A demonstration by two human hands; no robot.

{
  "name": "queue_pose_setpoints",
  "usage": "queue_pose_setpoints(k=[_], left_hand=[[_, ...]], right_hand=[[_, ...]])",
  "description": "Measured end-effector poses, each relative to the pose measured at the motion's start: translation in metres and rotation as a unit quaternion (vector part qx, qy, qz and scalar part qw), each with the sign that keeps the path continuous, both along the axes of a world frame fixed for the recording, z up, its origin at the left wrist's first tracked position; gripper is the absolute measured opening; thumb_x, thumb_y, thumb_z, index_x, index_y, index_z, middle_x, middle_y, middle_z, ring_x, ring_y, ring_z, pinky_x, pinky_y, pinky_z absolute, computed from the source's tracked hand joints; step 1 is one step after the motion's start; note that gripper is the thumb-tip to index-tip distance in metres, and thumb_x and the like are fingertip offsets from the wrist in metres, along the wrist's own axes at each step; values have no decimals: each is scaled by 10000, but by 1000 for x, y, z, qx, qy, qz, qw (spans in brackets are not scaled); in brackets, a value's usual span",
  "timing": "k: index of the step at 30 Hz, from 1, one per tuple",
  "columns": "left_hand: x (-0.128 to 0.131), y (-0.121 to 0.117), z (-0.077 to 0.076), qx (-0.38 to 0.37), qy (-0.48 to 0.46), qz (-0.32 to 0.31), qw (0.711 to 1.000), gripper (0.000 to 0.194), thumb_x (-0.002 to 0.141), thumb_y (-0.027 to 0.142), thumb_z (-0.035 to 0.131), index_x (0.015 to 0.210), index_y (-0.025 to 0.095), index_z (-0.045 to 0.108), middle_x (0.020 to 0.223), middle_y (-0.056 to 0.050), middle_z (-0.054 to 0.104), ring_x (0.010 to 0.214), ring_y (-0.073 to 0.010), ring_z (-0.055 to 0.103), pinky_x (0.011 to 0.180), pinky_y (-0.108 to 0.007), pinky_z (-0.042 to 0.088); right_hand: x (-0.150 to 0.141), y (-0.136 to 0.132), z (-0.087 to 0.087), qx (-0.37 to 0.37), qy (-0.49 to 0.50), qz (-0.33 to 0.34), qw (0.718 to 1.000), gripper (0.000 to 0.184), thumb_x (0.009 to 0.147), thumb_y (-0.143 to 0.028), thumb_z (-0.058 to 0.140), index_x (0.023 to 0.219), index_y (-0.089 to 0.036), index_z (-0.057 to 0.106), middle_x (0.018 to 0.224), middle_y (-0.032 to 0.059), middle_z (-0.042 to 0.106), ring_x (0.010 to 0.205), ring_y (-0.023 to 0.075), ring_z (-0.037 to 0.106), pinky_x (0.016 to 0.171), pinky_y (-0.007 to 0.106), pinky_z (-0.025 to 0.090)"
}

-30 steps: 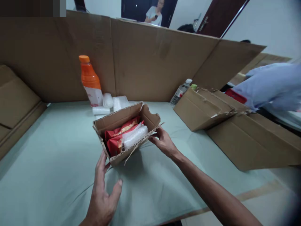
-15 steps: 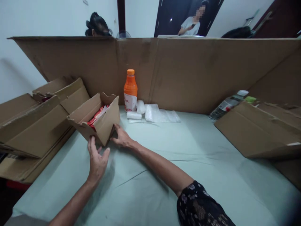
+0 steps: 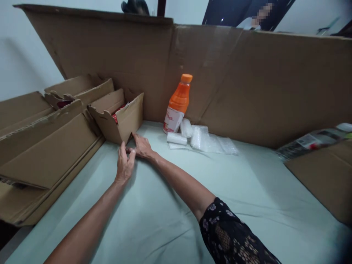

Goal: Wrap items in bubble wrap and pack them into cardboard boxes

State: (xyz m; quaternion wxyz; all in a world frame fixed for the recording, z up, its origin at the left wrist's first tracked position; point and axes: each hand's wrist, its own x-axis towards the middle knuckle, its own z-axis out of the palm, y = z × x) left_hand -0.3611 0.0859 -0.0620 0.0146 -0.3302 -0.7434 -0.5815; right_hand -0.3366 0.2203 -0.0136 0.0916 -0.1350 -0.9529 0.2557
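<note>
A small open cardboard box with red packets inside stands at the left, against the larger cardboard boxes. My left hand is at its lower front corner, fingers stretched upward and the thumb apart. Beside it, my right hand lies low by the box's right side, its fingers extended at the bottom edge and its thumb pointing left. Neither hand is wrapped round the box. An orange bottle with a white label stands to the right of the box, near clear plastic bubble-wrap pieces.
Larger open cardboard boxes fill the left side. A tall cardboard panel runs along the back. At the right are a clear plastic bottle and another cardboard box. A pale green cloth covers the table. People are partly visible behind the panel.
The small box has moved back and left, up against the larger boxes and the rear panel. Both hands followed it and came closer together. The camera view has shifted.
</note>
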Motion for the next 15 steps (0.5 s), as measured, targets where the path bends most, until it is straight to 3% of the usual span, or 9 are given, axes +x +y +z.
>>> queue_pose_setpoints(k=[6,9,13,15], left_hand=[[7,1,-3,-5,-20,19,1000,551,932,401,545,1442,201,486,1366,-181,599,1330,-314,546,1148,-537,396],[2,-1,0,-10,-26,32,999,543,939,375,530,1433,153,486,1375,-194,591,1336,-309,536,1150,-508,400],[-1,-12,11,-30,-34,36,998,520,967,346,533,1421,98,482,1421,-229,546,1346,-323,516,1147,-528,402],[17,-8,18,-41,-32,4,999,487,969,381,577,1388,140,521,1401,-183,561,1279,-312,558,1088,-560,455]], right_hand=[[2,-1,-8,56,-8,21,998,783,931,-390,615,1560,-27,323,1537,221,484,1423,327,445,1176,452,337],[15,-10,-13,136,10,43,990,622,968,-368,570,1490,-54,445,1519,206,506,1419,320,434,1167,461,353],[59,-40,-20,212,37,55,975,406,996,-339,521,1351,-154,586,1482,144,553,1377,289,465,1145,448,384],[96,-59,-21,239,49,76,967,409,1003,-431,516,1313,-181,611,1462,116,573,1339,270,497,1115,421,415]])
